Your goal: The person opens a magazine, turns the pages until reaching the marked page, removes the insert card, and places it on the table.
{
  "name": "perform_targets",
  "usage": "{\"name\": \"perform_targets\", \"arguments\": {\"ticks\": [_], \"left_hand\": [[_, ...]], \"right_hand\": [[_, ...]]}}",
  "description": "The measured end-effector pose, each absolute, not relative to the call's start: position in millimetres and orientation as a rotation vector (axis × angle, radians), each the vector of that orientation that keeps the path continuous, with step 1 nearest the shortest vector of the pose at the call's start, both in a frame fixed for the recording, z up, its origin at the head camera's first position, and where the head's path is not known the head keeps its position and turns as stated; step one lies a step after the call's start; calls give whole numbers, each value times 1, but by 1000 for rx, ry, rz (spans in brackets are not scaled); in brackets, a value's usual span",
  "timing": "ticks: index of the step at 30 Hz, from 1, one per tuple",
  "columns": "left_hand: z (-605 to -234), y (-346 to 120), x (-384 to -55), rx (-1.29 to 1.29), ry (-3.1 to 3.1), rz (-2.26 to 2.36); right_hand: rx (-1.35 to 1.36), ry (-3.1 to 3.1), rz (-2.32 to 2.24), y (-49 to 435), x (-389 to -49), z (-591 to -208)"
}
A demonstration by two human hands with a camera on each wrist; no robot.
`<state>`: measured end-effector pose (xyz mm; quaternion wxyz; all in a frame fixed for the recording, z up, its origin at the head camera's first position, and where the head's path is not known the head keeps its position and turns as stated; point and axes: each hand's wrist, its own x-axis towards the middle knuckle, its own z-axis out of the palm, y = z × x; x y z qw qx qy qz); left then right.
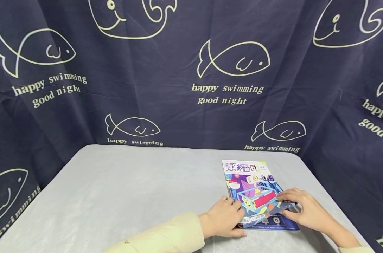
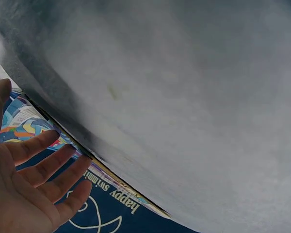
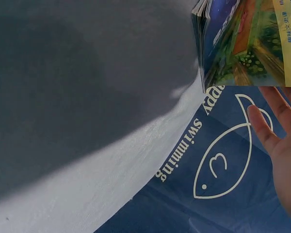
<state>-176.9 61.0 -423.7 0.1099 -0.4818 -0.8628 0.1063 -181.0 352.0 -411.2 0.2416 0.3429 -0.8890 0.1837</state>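
grey tabletop (image 1: pixel 131 196) under hands | navy fish-print curtain (image 1: pixel 175 77) beyond | magazine (image 1: pixel 261 198) between hands: purple-blue cover, lower part raised | right hand (image 1: pixel 308 211) pinching right edge | left hand (image 1: pixel 221 218) loose-fingered, left edge

Long cream left sleeve (image 1: pixel 166 236) with a wide cuff, small dark triangular mark (image 1: pixel 126 241) on it, cream right sleeve (image 1: pixel 355 250) edge, bare left hand (image 1: pixel 222 216), bare right hand (image 1: pixel 306 209)

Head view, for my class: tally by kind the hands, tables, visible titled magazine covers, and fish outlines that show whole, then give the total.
Hands: 2 (left hand, right hand)
Table: 1
Titled magazine cover: 1
Whole fish outlines: 4
Total: 8
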Motion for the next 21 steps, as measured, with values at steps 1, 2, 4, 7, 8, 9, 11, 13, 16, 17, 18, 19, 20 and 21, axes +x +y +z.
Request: {"name": "perform_targets", "arguments": {"ticks": [1,2,4,7,8,9,11,13,16,17,18,19,20,21], "left_hand": [[-424,62,-176,-1408,-2542,309],[-424,62,-176,-1401,-2547,300],[-426,64,-176,-1385,-2557,291],[-429,65,-177,-1363,-2557,278],[-429,66,-177,-1358,-2555,276],[-430,66,-177,-1353,-2555,277],[-430,66,-177,-1349,-2556,274],[-430,66,-177,-1350,-2566,267],[-428,65,-177,-1354,-2587,251],[-428,65,-176,-1357,-2591,246],[-427,65,-176,-1357,-2595,244],[-427,64,-176,-1360,-2596,243],[-426,64,-176,-1362,-2594,242],[-426,64,-176,-1363,-2590,241]], "right_hand": [[940,-2422,507,352,-182,-411],[941,-2413,512,352,-182,-412],[942,-2400,517,353,-183,-412],[929,-2395,514,352,-184,-411],[925,-2397,514,352,-185,-411],[922,-2398,513,352,-185,-410],[913,-2405,510,351,-185,-409],[904,-2412,506,350,-185,-408],[880,-2428,505,351,-183,-407],[866,-2436,502,351,-183,-407],[851,-2444,499,351,-182,-406],[836,-2452,494,352,-182,-406],[817,-2458,487,352,-181,-406],[801,-2463,481,353,-181,-405]]}}
